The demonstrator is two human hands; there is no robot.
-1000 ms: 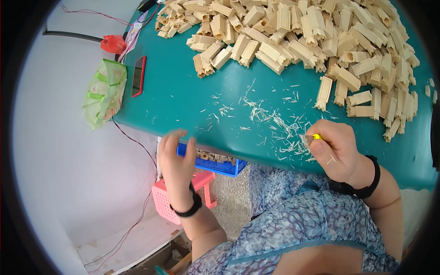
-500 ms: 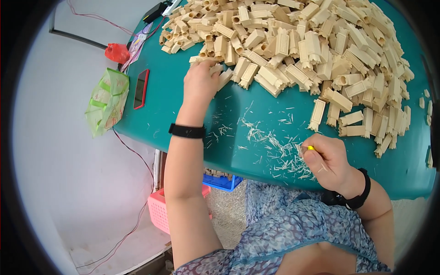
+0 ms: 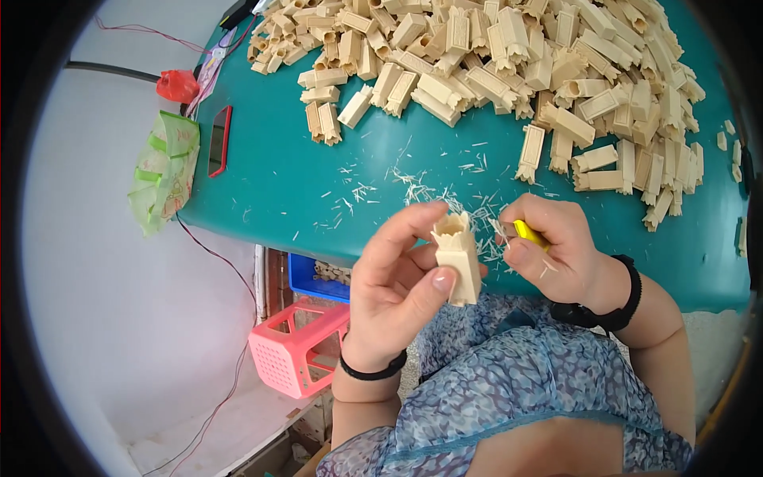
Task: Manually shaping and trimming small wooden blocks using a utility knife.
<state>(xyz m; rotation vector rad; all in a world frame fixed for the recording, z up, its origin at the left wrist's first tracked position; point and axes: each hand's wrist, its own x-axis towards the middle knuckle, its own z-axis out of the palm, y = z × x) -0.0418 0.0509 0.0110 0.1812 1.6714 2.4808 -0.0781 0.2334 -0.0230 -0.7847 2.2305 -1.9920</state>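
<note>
Head view, left hand (image 3: 393, 282) fingers pinching cream plastic piece (image 3: 459, 258) (upright), right hand (image 3: 556, 250) fingers gripping yellow tool (image 3: 527, 232)

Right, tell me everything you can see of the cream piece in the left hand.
The cream piece is a small boxy block, plastic by its look, with a raised rectangular panel on its face and a jagged, notched top end. It stands roughly upright in the air just before the near edge of the teal table. The left hand pinches it, thumb on the front, fingers behind. The right hand, holding a yellow tool, is close beside it.
</note>
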